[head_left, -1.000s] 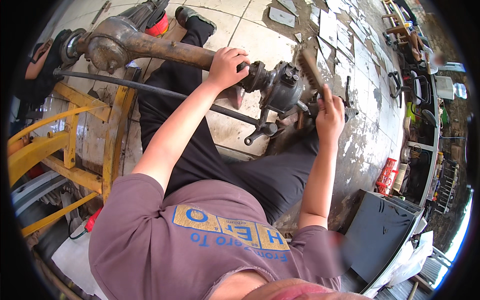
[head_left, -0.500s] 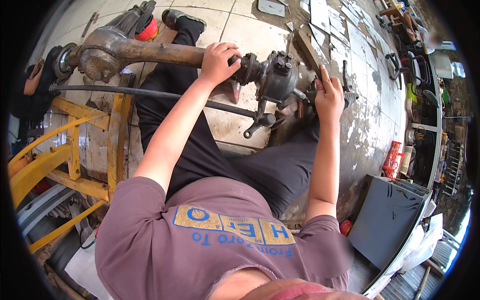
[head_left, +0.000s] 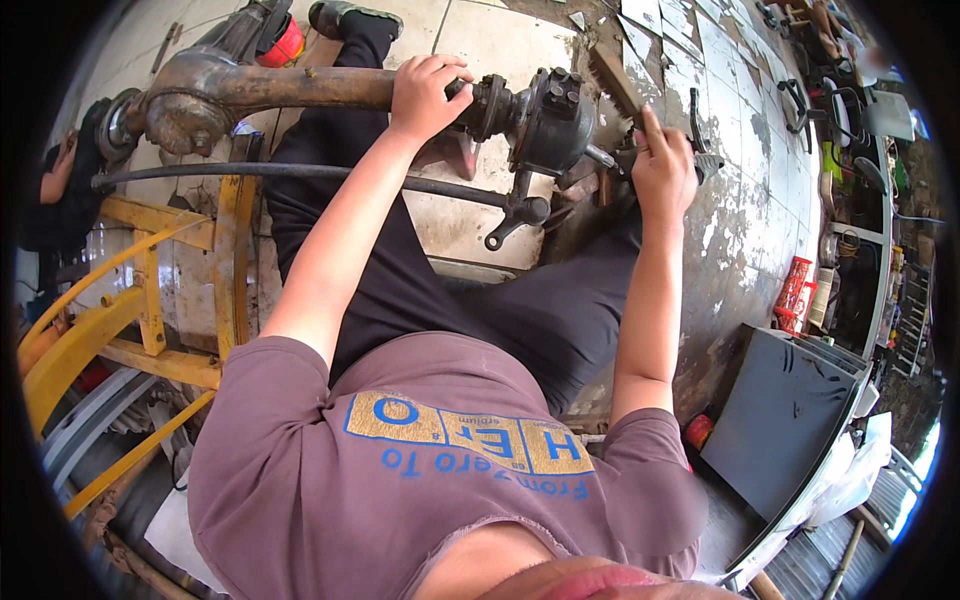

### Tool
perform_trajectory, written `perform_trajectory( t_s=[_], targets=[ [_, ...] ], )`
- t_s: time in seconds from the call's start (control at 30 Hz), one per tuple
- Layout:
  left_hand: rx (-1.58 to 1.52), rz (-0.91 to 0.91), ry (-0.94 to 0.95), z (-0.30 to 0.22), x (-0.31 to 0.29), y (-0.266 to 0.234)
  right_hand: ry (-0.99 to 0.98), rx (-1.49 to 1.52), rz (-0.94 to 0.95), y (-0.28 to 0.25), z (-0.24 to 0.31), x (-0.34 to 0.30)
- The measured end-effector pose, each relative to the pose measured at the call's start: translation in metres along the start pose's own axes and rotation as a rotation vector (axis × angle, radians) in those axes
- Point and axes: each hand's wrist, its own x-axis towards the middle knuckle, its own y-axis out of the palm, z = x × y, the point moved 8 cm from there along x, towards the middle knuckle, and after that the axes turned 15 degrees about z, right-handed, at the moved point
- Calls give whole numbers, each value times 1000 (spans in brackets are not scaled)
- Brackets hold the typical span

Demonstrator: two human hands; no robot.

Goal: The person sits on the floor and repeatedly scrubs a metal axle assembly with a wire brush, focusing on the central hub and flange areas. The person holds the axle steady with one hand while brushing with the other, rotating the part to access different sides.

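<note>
A rusty brown vehicle axle (head_left: pixel 310 88) with a rounded differential housing (head_left: pixel 190 110) lies across the far side of my legs. My left hand (head_left: pixel 428 95) is closed over its tube, close to the dark steering knuckle (head_left: pixel 553 125) at the right end. To the right of the knuckle, my right hand (head_left: pixel 664 178) grips a long, narrow brown tool that looks like a wire brush (head_left: pixel 615 82). The index finger stretches along it, and its lower part is hidden by the hand. A dark tie rod (head_left: pixel 290 172) runs below the axle to the knuckle.
At left stands a yellow metal frame (head_left: pixel 233 260). Another person's arm (head_left: pixel 60 170) shows by the axle's far left end. A grey cabinet (head_left: pixel 785 420) and a red crate-like thing (head_left: pixel 795 295) are at right. Broken tiles (head_left: pixel 690 50) lie on the far floor.
The whole scene sits a little higher in the picture. My left hand stays on the axle, and my right hand keeps hold of the brush near the knuckle.
</note>
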Motion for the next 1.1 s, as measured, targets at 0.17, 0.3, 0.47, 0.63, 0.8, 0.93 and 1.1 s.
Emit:
perform_trajectory(
  t_s=[0.17,0.3,0.47,0.63,0.8,0.93,1.1],
  targets=[
    [13,0,17,1,-1,-1,-218,196,-129,-14,24,0],
    [1,-37,25,-2,-1,-5,49,-125,147,10,-9,16],
    [-3,-9,10,-1,1,-2,-211,263,26,19,-7,-6],
    [12,-35,1,0,2,-3,-125,245,-131,7,-3,-14],
    [-4,-20,10,1,1,-1,-60,54,-15,8,3,-3],
    [-20,-10,-2,-1,1,-2,-118,458,-149,9,-25,-4],
    [3,-33,2,-1,1,-5,-141,73,-56,8,-10,-1]
  ],
)
